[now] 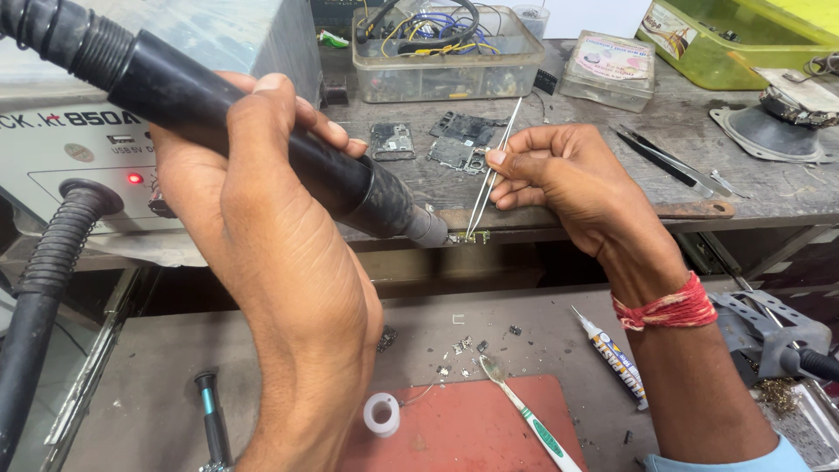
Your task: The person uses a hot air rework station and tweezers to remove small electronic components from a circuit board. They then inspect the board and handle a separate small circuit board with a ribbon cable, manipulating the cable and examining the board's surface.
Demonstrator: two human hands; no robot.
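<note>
My left hand grips a black hot-air wand whose metal nozzle points right, toward a small circuit part at the front edge of the grey bench. My right hand pinches thin metal tweezers, their tips down on that small part. Just behind the tweezers lie two bare phone circuit boards and a smaller board. A red thread band circles my right wrist.
The grey rework station with a lit red lamp and black hose stands at left. A clear box of wires, spare tweezers, a glue tube, toothbrush, tape roll, screwdriver and red mat lie around.
</note>
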